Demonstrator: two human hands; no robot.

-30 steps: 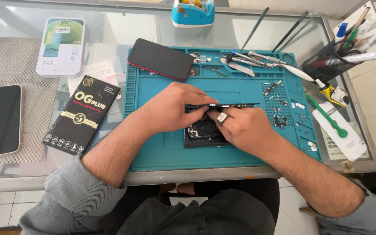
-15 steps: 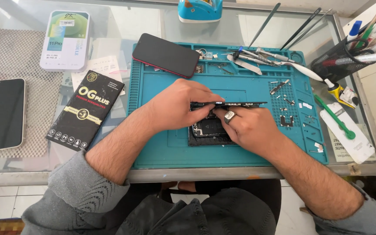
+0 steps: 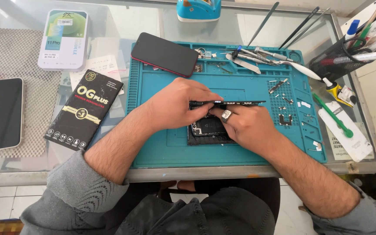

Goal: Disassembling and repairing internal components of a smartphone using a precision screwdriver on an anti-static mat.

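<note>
While the phone point(image 3: 209, 128) lies open on the mat point(image 3: 162, 148), its lifted screen point(image 3: 240, 103) is pinched by the left hand point(image 3: 177, 106) and right hand point(image 3: 246, 128).

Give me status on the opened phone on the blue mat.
Done: opened phone has its screen panel lifted edge-on; small screws lie on the blue mat. In hand: left hand and right hand both grip the panel. Left: internals exposed, nothing reassembled.

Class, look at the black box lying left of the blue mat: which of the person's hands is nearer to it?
Left. The left hand sits just right of the black box, on the opened phone; the right hand lies farther right.
</note>
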